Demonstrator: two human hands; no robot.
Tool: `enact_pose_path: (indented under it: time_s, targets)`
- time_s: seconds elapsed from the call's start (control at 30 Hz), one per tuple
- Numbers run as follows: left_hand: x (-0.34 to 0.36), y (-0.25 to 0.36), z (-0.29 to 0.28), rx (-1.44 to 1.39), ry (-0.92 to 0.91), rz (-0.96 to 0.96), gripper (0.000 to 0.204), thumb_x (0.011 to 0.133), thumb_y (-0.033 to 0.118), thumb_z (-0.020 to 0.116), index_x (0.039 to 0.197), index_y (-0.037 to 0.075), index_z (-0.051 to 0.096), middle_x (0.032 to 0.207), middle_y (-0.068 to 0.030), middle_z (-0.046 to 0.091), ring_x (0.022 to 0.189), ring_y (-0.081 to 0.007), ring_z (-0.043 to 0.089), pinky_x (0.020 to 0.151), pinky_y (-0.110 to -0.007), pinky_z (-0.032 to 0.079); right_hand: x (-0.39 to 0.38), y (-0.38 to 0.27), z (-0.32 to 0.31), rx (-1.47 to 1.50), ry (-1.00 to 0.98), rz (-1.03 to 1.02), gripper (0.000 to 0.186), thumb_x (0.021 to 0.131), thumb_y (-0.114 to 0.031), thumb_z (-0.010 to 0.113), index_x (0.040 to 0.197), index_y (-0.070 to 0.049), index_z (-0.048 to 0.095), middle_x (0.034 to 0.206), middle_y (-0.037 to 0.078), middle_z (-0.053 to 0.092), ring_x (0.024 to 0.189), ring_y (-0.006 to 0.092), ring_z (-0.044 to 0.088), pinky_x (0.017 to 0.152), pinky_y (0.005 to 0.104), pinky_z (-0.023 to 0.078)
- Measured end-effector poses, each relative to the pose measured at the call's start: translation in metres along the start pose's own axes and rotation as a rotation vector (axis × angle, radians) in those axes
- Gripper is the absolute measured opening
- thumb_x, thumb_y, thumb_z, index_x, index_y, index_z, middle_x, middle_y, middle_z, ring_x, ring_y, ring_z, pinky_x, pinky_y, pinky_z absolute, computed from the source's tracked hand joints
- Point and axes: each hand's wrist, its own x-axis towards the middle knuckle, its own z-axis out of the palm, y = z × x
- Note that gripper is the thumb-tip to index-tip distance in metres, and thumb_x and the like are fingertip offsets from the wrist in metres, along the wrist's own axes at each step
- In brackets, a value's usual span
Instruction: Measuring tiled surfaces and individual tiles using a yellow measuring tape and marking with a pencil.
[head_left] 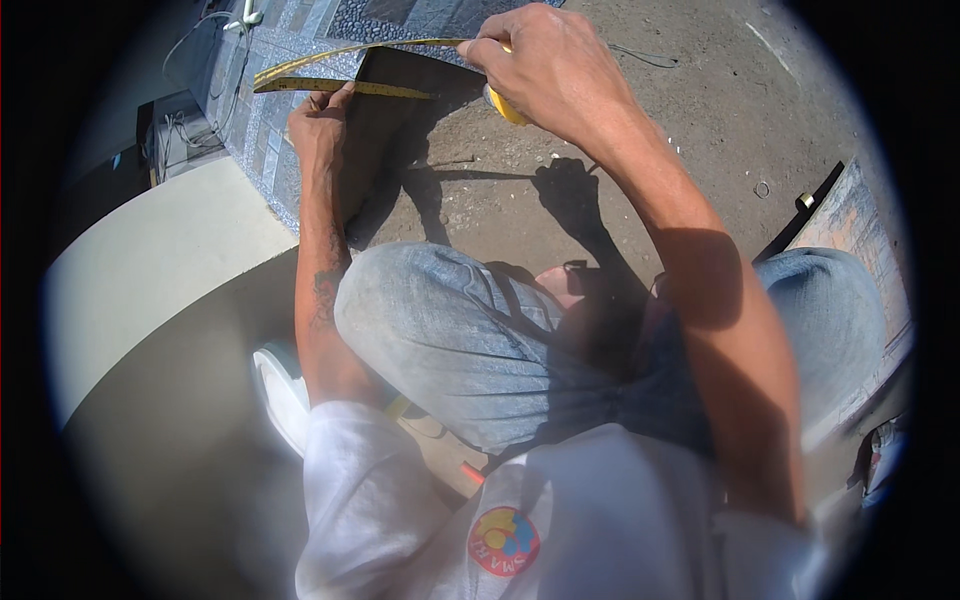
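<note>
A yellow tape measure stretches between my two hands near the top of the view. My right hand [550,70] is closed around its yellow case [506,108], which shows below the fingers. From there the yellow blade [350,49] runs left, then bends sharply back on itself at the far left. My left hand [320,120] pinches the returning stretch between thumb and fingers, at the corner of a raised tiled surface [250,125]. The free end of the blade points right, over the shaded side of that surface.
Pale smooth ledge [170,260] curves along the left. Cables [185,130] lie at the upper left. Bare dusty ground [690,130] spreads ahead and right. A worn board [855,220] lies at the right, with a small roll [804,202] by it. A white round object [283,395] is beside my left arm.
</note>
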Motion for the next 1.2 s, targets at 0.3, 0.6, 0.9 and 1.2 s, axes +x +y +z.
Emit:
enact_pose_path:
  time_s: [0.3,0.6,0.9,1.2]
  targets:
    - [0.003,-0.005,-0.001,-0.016,0.0,0.017,0.018,0.087,0.011,0.075,0.097,-0.003,0.073,0.084,-0.0021,0.07,0.073,-0.0075,0.056,0.068,-0.023,0.043,0.002,-0.005,0.002,-0.011,0.009,0.007,0.038,0.09,-0.034,0.059,0.098,-0.001,0.076,0.081,0.02,0.072,0.075,0.0316,0.072,0.073,0.0411,0.057]
    - [-0.008,0.002,0.008,0.057,0.028,0.104,0.02,0.084,0.013,0.076,0.092,-0.005,0.072,0.076,-0.0054,0.069,0.07,-0.0131,0.058,0.067,-0.029,0.045,0.008,0.018,0.018,-0.087,0.101,-0.037,0.041,0.09,-0.037,0.06,0.1,-0.001,0.076,0.082,0.018,0.073,0.073,0.0302,0.072,0.073,0.04,0.057]
    - [0.002,-0.013,-0.005,-0.023,0.015,0.109,0.022,0.085,0.017,0.076,0.087,-0.004,0.073,0.07,-0.0016,0.066,0.062,-0.0082,0.052,0.058,-0.025,0.041,0.01,-0.006,0.017,-0.104,0.027,0.153,0.044,0.089,-0.043,0.061,0.105,-0.004,0.076,0.085,0.017,0.073,0.079,0.0284,0.072,0.074,0.0398,0.057]
    - [-0.004,-0.007,-0.006,0.002,0.032,0.121,0.024,0.086,0.02,0.075,0.089,-0.003,0.073,0.072,-0.006,0.069,0.063,-0.0122,0.057,0.062,-0.029,0.046,0.018,0.002,0.02,-0.114,-0.017,0.006,0.043,0.09,-0.042,0.06,0.106,-0.006,0.076,0.08,0.016,0.073,0.075,0.027,0.071,0.072,0.0402,0.057]
